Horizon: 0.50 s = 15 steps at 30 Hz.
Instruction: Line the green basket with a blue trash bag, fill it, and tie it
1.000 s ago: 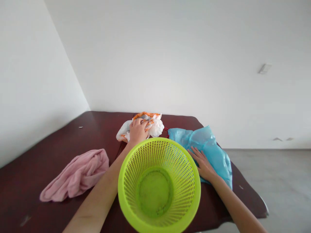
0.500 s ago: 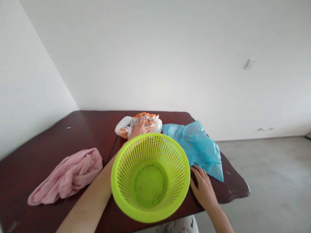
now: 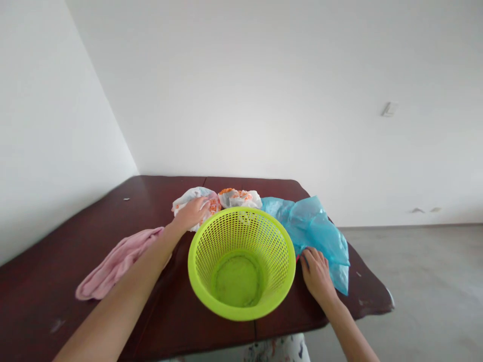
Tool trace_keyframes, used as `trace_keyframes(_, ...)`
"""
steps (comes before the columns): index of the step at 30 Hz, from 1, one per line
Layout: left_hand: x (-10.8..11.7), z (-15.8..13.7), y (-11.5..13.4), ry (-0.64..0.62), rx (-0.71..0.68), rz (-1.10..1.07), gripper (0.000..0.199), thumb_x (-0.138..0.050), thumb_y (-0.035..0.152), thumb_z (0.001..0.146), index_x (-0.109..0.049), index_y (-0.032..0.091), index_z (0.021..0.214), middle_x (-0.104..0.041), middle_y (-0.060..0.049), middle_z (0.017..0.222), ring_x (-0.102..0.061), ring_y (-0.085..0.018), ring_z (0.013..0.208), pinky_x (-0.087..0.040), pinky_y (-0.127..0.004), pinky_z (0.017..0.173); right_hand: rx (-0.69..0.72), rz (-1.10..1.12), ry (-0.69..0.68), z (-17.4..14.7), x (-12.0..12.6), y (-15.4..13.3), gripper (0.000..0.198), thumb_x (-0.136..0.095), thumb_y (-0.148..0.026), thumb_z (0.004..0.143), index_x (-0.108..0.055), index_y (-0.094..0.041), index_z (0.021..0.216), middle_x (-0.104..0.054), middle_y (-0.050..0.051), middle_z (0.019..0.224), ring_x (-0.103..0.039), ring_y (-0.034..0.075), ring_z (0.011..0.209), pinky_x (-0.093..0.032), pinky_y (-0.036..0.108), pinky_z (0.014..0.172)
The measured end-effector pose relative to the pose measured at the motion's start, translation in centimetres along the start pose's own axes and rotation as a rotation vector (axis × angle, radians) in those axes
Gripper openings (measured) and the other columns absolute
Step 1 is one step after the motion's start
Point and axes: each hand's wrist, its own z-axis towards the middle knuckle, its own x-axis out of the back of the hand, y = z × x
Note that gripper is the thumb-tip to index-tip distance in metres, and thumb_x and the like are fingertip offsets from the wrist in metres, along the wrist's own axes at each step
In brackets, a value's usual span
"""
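In the middle of the table stands a lime-green plastic basket (image 3: 241,276) with slotted walls and nothing inside. My left hand (image 3: 190,213) reaches past its left side and grips a crumpled white plastic bag (image 3: 196,193) with orange print. A second white and orange bag (image 3: 239,197) lies just behind the basket. To the basket's right, my right hand (image 3: 317,274) rests with curled fingers at the near edge of a blue plastic bag (image 3: 317,223). A small pinkish-red bit shows by its fingertips; what those fingers hold is hidden.
A folded pink cloth (image 3: 121,261) lies on the left of the dark red-brown table (image 3: 181,322), partly behind my left forearm. A small pale scrap (image 3: 126,199) is at the far left. White walls border the table's back and left; grey floor (image 3: 422,281) lies right.
My left hand has drawn one white bag leftward, apart from the other. My right hand's fingers, spread on the table before, have curled in at the blue bag's edge. The view has shifted slightly.
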Motion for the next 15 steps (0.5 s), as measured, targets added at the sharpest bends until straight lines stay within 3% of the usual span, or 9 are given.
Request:
trace_keyframes(2, 0.6, -1.0, 0.0, 0.004, -0.003, 0.007, 0.055, -0.054, 0.066, 0.107, -0.077, 0.021, 0.129, -0.084, -0.024, 0.144, -0.074, -0.04, 0.148, -0.048, -0.056, 0.136, -0.037, 0.077, -0.001, 2.3, 1.6, -0.4, 0.033, -0.042, -0.044, 0.123, -0.065, -0.03, 0.105, -0.079, 0.01, 0.098, -0.076, 0.033, 0.093, -0.058, 0.046, 0.086)
trace_keyframes(5, 1.9, -2.4, 0.4, 0.048, -0.001, 0.006, 0.055, -0.048, 0.063, 0.11, -0.077, 0.022, 0.133, -0.082, -0.023, 0.15, -0.073, -0.039, 0.15, -0.047, -0.057, 0.138, -0.106, 0.141, -0.011, 6.3, 5.0, -1.4, 0.032, -0.039, -0.049, 0.124, -0.063, -0.029, 0.116, -0.076, 0.007, 0.089, -0.075, 0.031, 0.079, -0.051, 0.041, 0.073)
trace_keyframes(8, 3.9, -3.6, 1.7, 0.111, 0.005, -0.003, 0.057, -0.041, 0.061, 0.113, -0.076, 0.022, 0.137, -0.08, -0.022, 0.156, -0.072, -0.039, 0.152, -0.049, -0.056, 0.136, -0.109, 0.169, 0.059, 10.3, 9.0, -3.0, 0.031, -0.042, -0.05, 0.122, -0.063, -0.027, 0.123, -0.076, 0.005, 0.09, -0.075, 0.029, 0.081, -0.051, 0.039, 0.075)
trace_keyframes(10, 5.7, -4.4, 3.3, 0.152, -0.017, -0.019, 0.056, -0.041, 0.061, 0.116, -0.078, 0.024, 0.135, -0.082, -0.019, 0.153, -0.074, -0.038, 0.148, -0.052, -0.055, 0.133, -0.08, 0.207, 0.103, 12.7, 11.7, -4.1, 0.027, -0.044, -0.047, 0.121, -0.063, -0.027, 0.122, -0.075, 0.004, 0.09, -0.074, 0.027, 0.084, -0.051, 0.036, 0.078)
trace_keyframes(15, 10.2, -6.2, 8.7, 0.165, -0.119, -0.057, 0.056, -0.043, 0.066, 0.122, -0.083, 0.028, 0.126, -0.089, -0.011, 0.135, -0.081, -0.036, 0.128, -0.059, -0.05, 0.118, 0.007, 0.164, -0.019, 17.5, 16.2, -6.3, 0.035, -0.048, -0.055, 0.119, -0.061, -0.029, 0.098, -0.067, 0.001, 0.078, -0.066, 0.024, 0.076, -0.045, 0.034, 0.072)
